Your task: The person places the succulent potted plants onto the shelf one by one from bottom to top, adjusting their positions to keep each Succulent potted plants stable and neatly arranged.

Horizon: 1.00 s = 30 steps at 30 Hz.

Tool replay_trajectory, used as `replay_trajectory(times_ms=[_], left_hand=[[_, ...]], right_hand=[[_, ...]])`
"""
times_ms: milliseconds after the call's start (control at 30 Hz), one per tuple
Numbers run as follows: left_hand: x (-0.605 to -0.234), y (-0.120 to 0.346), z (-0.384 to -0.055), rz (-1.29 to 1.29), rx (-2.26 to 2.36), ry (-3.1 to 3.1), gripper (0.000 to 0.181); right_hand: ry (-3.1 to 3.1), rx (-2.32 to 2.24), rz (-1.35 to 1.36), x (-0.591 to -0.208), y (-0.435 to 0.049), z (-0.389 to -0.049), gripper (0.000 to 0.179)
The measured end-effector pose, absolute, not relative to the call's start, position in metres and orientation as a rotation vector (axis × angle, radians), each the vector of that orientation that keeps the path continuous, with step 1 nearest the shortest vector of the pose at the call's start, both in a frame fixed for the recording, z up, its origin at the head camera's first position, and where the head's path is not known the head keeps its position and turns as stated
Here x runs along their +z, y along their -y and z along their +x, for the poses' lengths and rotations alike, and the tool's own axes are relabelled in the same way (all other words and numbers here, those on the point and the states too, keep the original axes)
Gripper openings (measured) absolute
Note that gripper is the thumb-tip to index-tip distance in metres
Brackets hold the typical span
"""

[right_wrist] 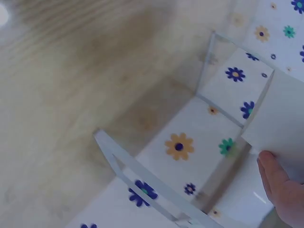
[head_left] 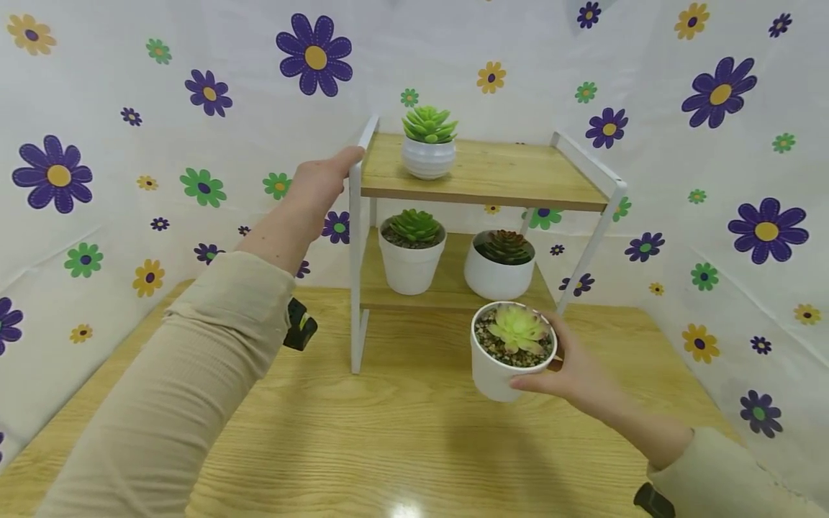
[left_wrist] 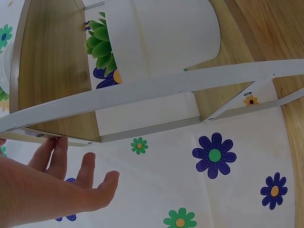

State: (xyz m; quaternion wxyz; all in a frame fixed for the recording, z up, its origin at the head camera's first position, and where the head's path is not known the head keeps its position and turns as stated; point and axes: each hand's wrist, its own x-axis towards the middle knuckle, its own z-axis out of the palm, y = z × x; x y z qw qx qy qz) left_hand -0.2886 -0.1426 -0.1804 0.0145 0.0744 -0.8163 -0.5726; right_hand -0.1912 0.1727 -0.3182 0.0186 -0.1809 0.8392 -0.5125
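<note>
A two-tier shelf rack [head_left: 537,162] with wooden boards and white metal sides stands on the table. My left hand [head_left: 317,185] grips the upper front corner of its left side; in the left wrist view, two fingertips [left_wrist: 59,147] touch the frame while the other fingers are loosely bent beside it. In front of the lower board, my right hand [head_left: 573,370] holds a potted succulent [head_left: 495,378] by its white pot, thumb at the front. Pale green leaves rise from pebbles inside the rim. Most right fingers are hidden behind the pot.
A bright green succulent in a ribbed white pot [head_left: 429,158] sits on the top board's left part. On the lower board stand a green succulent in a white pot [head_left: 411,266] and a dark reddish one in a rounded white pot [head_left: 499,280]. Flower-print cloth [head_left: 414,43] hangs behind.
</note>
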Motion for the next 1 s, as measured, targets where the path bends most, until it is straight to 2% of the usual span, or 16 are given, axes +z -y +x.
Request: replay_trajectory(times_ms=[200, 433, 1000], left_hand=[[-0.179, 0.144, -0.288, 0.226, -1.773, 2.557, 0.072], [-0.180, 0.142, -0.288, 0.193, -1.787, 2.554, 0.072], [-0.181, 0.141, -0.287, 0.193, -1.810, 2.532, 0.074]], right_hand=[[-2.627, -1.522, -0.468, -0.281, -0.183, -0.187, 0.092], [-2.721, -1.391, -0.439, -0.238, -0.199, -0.186, 0.083], [-2.752, -1.335, -0.344, -0.145, -0.217, -0.226, 0.071]])
